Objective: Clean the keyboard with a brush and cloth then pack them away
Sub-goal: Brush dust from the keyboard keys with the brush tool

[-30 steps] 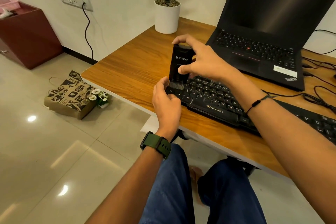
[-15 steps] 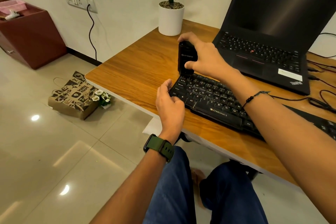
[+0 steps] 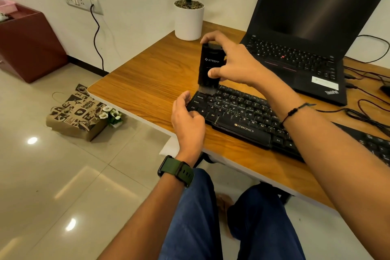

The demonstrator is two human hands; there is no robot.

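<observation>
The right hand (image 3: 234, 67) grips the black Striff brush (image 3: 210, 67) upright, forefinger curled over its top end and thumb pressed on its front face near the lower part of the body. Below that grip the bristles (image 3: 207, 90) point down and meet the far left corner of the black Zebronics keyboard (image 3: 238, 116), which stretches away to the right of the brush, under the right forearm. The left hand (image 3: 186, 119) rests on the wooden desk (image 3: 147, 82) just below and left of the brush, its fingers curled loosely with the tips against the keyboard's left edge, holding it steady rather than enclosing anything. Beyond the gripped brush stands a white plant pot (image 3: 188, 21), and to its right an open ThinkPad laptop (image 3: 306, 33) sits behind the keyboard, its screen dark.
</observation>
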